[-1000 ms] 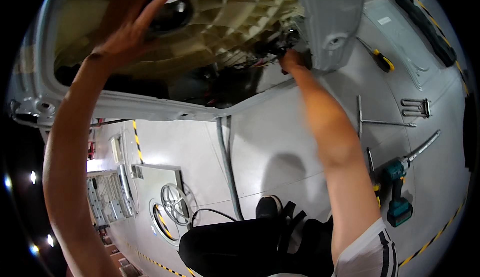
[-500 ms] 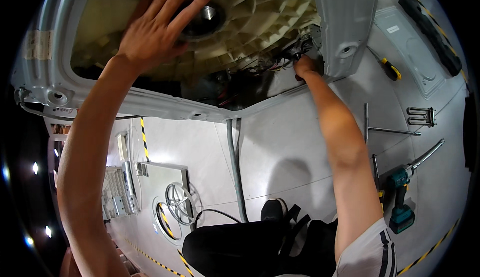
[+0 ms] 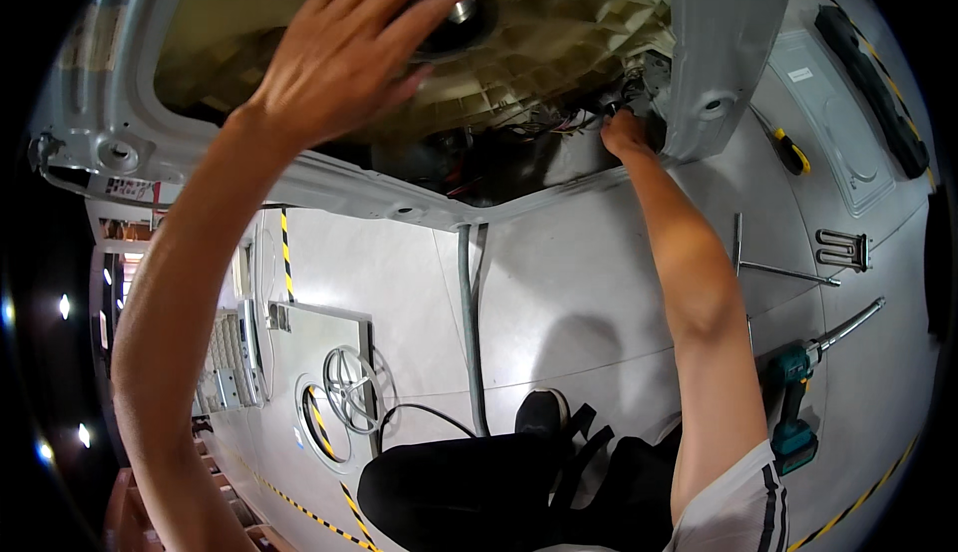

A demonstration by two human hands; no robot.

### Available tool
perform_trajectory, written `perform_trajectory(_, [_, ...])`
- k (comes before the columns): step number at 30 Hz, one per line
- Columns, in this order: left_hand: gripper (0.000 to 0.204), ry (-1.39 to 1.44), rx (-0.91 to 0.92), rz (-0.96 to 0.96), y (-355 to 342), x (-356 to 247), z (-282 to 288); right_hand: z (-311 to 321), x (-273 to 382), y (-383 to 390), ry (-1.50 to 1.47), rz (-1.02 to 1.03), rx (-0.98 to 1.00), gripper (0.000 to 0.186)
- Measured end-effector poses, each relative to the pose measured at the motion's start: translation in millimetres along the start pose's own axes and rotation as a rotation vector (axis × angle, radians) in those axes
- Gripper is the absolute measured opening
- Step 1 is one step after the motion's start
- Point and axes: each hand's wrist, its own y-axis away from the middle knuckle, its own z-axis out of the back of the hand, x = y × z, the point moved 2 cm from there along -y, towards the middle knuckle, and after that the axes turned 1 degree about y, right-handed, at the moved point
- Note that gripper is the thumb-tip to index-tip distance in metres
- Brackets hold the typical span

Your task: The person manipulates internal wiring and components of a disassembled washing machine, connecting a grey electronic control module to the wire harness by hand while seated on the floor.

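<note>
The open side of a grey metal washing machine cabinet shows a yellowish ribbed plastic tub with a shiny metal shaft end at its dark centre. My left hand is in front of the tub beside that shaft, fingers stretched out and holding nothing. Whether it touches the tub, I cannot tell. Low in the cabinet's right corner, my right hand reaches in, its fingers closed near a small dark part and a bundle of wires. What they grip is mostly hidden.
On the floor at right lie a yellow-and-black screwdriver, a grey panel, a T-handle wrench, a heating element and a teal cordless power tool. A grey hose runs between cabinet and legs; a panel with coiled cable lies left.
The cabinet has shifted slightly right in view. My left hand shows larger and a little further right, still beside the shaft. My right hand stays in the same corner, fingers closed.
</note>
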Motion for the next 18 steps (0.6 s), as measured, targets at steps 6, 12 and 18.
perform_trajectory(6, [0.052,0.348,-0.096,-0.008,28,-86,-9,11,-2,3,0.119,0.123,0.000,0.040])
perform_trajectory(12, [0.046,0.752,0.664,-0.042,98,-196,6,20,24,31,0.124,-0.033,0.096,0.036])
perform_trajectory(18, [0.050,0.953,0.420,0.041,108,-240,57,38,46,62,0.242,-0.017,0.109,0.040])
